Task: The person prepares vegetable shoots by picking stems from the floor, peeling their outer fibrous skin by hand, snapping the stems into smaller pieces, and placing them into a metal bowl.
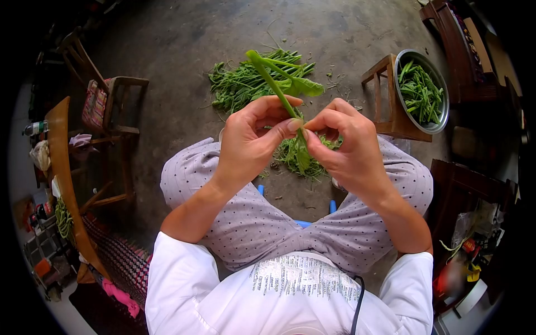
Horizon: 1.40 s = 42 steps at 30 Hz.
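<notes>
A thick green leafy stem (270, 80) slants up and to the left between my hands, one broad leaf hanging off its side. My left hand (258, 128) is closed around its lower part, thumb pressed against it. At the stem's lower end my right hand (345, 134) pinches with thumb and forefinger, where a thin leafy piece hangs down. Beyond my hands a large pile of long green stems (240, 84) lies on the floor. Below them, between my knees, sits a smaller heap of leafy green bits (296, 156), partly hidden by the right hand.
To the right, a metal basin (445, 114) holding green stem pieces rests on a wooden stool (385, 75). A wooden chair (103, 89) and a wooden table (61, 151) stand at left. Small scraps are scattered on the concrete floor (346, 33). Dark wooden furniture (452, 50) lines the right side.
</notes>
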{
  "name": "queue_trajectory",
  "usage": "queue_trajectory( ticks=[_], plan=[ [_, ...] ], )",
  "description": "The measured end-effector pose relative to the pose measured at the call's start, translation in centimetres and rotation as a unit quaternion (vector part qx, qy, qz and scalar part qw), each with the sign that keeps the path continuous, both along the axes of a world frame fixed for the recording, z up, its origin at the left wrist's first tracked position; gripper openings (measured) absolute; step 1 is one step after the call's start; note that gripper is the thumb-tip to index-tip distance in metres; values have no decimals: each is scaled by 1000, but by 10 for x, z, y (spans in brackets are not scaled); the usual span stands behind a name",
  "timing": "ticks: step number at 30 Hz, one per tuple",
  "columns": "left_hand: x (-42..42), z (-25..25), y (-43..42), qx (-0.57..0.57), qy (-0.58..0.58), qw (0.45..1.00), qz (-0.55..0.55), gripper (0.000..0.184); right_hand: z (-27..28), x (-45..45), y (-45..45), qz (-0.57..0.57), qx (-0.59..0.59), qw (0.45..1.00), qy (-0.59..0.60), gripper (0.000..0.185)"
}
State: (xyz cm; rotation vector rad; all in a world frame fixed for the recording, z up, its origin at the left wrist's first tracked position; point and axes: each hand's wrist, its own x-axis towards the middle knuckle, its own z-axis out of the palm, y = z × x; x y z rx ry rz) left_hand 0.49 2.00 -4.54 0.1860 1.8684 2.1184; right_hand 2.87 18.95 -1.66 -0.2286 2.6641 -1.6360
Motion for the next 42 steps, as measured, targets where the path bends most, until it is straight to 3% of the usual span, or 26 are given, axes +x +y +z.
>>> queue_trajectory(
  ticks=[11,13,14,16,18,21,25,29,34,36,38,40,42],
  plan=[
    [-3,-1,-7,-2,-27,998,-64,31,0,-2,4,-36,26,999,24,10],
    [-2,1,-6,2,-35,997,-72,31,-8,-7,13,-31,-128,989,-61,11],
    [-1,1,-5,13,-45,996,-72,31,-6,-10,16,-31,-128,989,-59,11],
    [-1,2,-5,25,-56,995,-73,31,1,-15,24,-26,-301,936,-181,14],
    [-1,1,-8,24,-94,989,-115,33,-2,-20,32,-3,-321,931,-176,16],
    [1,1,-10,52,-158,970,-178,32,-4,-30,44,52,-558,790,-248,18],
    [3,2,-11,54,-215,945,-241,30,-12,-37,58,15,-653,726,-215,19],
    [5,-1,-16,71,-238,942,-226,29,-7,-47,83,-49,-668,735,-101,20],
    [5,2,-20,81,-226,943,-232,33,6,-50,106,-52,-673,734,-73,20],
    [3,0,-20,83,-223,948,-211,34,14,-42,103,2,-617,781,-91,29],
    [1,4,-21,64,-215,959,-171,35,21,-32,89,-22,-589,799,-120,30],
    [0,2,-22,58,-200,965,-158,36,17,-24,83,101,-497,853,-127,26],
    [0,-2,-23,72,-174,972,-140,36,22,-15,67,105,-333,922,-169,17]
  ],
)
